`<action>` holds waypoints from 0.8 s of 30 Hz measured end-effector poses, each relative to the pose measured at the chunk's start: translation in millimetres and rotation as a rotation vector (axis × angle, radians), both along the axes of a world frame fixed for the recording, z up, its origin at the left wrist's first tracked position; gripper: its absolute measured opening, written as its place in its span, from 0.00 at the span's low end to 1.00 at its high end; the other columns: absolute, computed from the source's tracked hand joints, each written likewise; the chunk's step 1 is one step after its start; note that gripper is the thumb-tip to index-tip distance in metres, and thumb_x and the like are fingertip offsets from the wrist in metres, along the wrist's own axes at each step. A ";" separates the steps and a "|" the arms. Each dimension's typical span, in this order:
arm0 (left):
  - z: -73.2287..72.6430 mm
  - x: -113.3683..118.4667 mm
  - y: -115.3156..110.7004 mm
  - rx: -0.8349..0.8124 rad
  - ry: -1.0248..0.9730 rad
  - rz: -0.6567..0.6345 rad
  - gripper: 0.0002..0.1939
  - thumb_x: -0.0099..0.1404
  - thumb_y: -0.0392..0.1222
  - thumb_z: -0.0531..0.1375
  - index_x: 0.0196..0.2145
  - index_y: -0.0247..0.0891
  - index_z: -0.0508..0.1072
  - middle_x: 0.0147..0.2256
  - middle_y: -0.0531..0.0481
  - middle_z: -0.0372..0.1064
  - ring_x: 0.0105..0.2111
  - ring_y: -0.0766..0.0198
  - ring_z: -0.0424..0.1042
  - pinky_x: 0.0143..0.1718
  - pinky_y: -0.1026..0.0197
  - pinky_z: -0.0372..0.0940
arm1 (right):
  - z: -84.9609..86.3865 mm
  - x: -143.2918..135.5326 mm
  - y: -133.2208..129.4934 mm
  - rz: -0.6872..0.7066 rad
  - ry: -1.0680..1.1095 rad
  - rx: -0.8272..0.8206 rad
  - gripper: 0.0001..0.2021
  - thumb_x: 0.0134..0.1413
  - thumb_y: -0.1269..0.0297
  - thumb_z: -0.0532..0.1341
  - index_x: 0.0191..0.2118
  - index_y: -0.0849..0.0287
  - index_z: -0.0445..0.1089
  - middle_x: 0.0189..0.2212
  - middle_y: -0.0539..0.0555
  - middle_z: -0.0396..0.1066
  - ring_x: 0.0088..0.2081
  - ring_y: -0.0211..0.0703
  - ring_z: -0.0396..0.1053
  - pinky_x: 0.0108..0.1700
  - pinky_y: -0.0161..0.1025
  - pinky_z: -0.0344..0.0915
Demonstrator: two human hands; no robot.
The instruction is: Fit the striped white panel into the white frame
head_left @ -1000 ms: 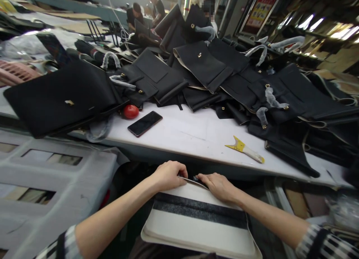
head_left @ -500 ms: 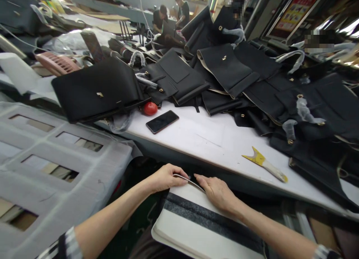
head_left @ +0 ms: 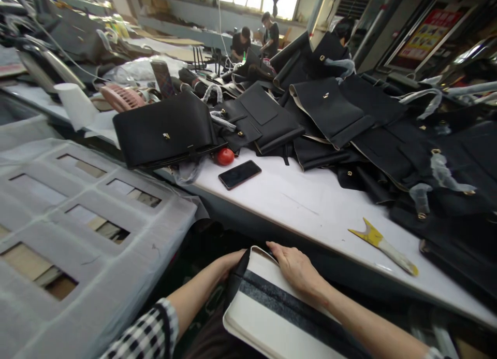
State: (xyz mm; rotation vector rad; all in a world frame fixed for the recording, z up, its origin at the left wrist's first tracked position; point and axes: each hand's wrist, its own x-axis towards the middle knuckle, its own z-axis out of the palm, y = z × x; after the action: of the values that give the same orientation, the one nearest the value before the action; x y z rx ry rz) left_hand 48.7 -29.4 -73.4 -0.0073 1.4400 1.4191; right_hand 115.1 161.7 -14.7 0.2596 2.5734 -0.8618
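A white and black bag piece with a dark band along it lies over my lap, below the table edge. My left hand is at its upper left corner, against the black side; most of its fingers are hidden behind the piece. My right hand grips the upper right edge, the thumb side near the rim and the other fingers out of sight.
On the white table lie a phone, a red round object, a yellow-tipped tool and piled black bags. Covered slotted panels stand left. Two people work far behind.
My left hand has moved from the top rim down to the outer left side of the piece. My right hand stays at the right edge. The view has shifted slightly.
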 end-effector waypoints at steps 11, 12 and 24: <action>47.5 50.0 -24.2 0.098 -0.096 0.306 0.17 0.69 0.48 0.58 0.50 0.36 0.70 0.48 0.44 0.68 0.44 0.57 0.71 0.44 0.51 0.71 | 0.4 -11.7 -7.7 0.052 -0.067 -0.068 0.31 0.68 0.42 0.36 0.59 0.47 0.68 0.56 0.53 0.68 0.59 0.56 0.64 0.59 0.51 0.58; 49.6 51.5 -24.5 0.101 -0.105 0.324 0.17 0.69 0.48 0.58 0.50 0.36 0.70 0.48 0.44 0.68 0.43 0.57 0.71 0.44 0.52 0.71 | 1.1 -12.7 -8.2 0.058 -0.071 -0.088 0.31 0.68 0.43 0.36 0.57 0.47 0.70 0.55 0.53 0.70 0.58 0.56 0.65 0.58 0.50 0.58; 33.9 43.9 1.4 0.096 -0.198 0.459 0.17 0.69 0.49 0.58 0.48 0.34 0.71 0.45 0.45 0.70 0.41 0.59 0.72 0.42 0.53 0.71 | 12.2 -16.1 -11.2 0.164 -0.082 -0.306 0.34 0.68 0.44 0.38 0.41 0.57 0.77 0.39 0.55 0.77 0.42 0.53 0.73 0.46 0.43 0.65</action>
State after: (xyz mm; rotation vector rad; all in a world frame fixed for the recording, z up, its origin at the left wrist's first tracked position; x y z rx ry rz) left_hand 92.6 -28.0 -39.5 -0.4292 1.2506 1.8012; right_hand 99.0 150.5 -2.5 -0.0062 2.3085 -1.1375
